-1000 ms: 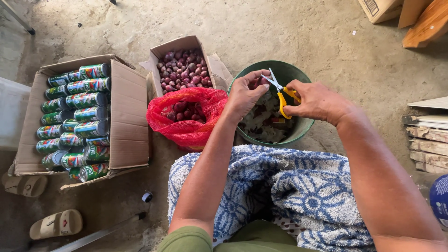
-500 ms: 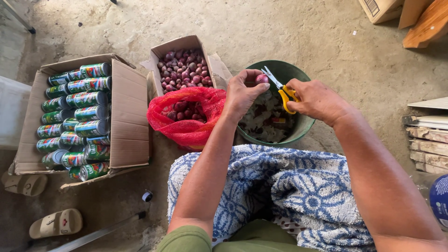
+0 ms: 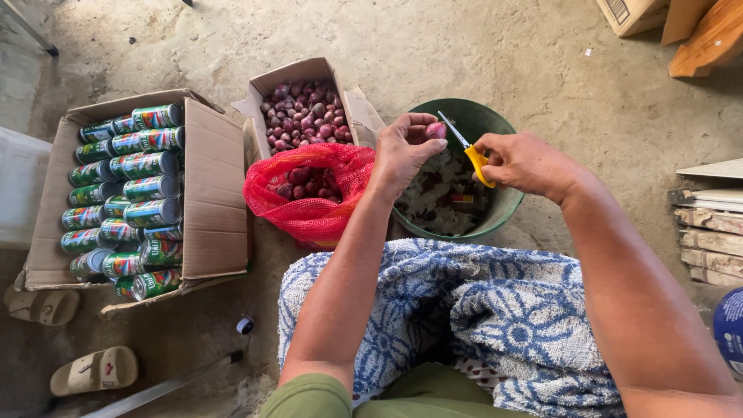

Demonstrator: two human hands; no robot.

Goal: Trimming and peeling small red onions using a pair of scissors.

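My left hand (image 3: 404, 151) pinches a small red shallot (image 3: 435, 130) between thumb and fingers, held over the green bucket (image 3: 507, 203). My right hand (image 3: 526, 161) grips yellow-handled scissors (image 3: 467, 149), their blades pointing at the shallot and touching or nearly touching it. The bucket holds peelings and trimmings. A red mesh bag (image 3: 313, 197) with shallots in it sits just left of the bucket. Behind it a small cardboard box (image 3: 306, 114) is full of more shallots.
A large open cardboard box (image 3: 209, 203) of green cans lies at the left. A blue patterned towel (image 3: 472, 310) covers my lap. Sandals (image 3: 93, 370) lie at bottom left, stacked wood (image 3: 708, 232) at the right, and boxes (image 3: 631, 14) at top right on the concrete floor.
My left hand has turned the shallot slightly, and the scissors in my right hand have shifted down and closer to the shallot's tip. Both hands stay over the bucket.
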